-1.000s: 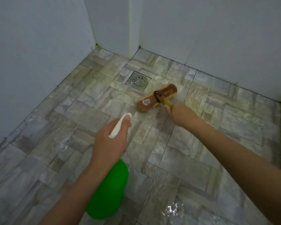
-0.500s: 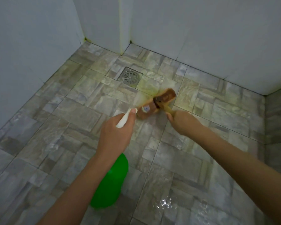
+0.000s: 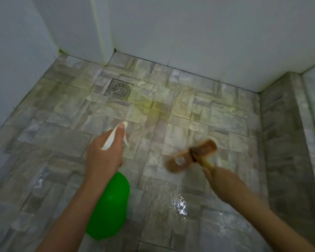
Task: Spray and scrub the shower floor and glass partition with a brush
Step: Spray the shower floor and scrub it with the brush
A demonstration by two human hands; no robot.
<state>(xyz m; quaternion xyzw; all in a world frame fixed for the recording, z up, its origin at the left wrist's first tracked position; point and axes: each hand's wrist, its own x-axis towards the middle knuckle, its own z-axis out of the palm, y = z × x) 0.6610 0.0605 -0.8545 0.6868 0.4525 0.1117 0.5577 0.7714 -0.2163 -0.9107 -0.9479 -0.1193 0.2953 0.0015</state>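
Note:
My left hand [image 3: 104,157] grips the white trigger head of a green spray bottle [image 3: 109,204], nozzle aimed at the floor ahead. My right hand [image 3: 220,180] holds the handle of a brown wooden scrub brush [image 3: 191,155]. The brush head is blurred and lies on the grey stone-pattern shower floor [image 3: 65,139], right of the bottle. A yellowish-green film covers the tiles [image 3: 147,106] beyond both hands. The glass partition cannot be made out.
A round metal drain [image 3: 120,88] sits in the floor at the back left. White walls [image 3: 189,33] close the back and left. A raised tiled curb [image 3: 284,142] runs along the right side. Water glints on the tiles [image 3: 180,204] near me.
The brush and my right hand have swept from near the drain toward me and to the right. My left hand still grips the sprayer, now level with the brush.

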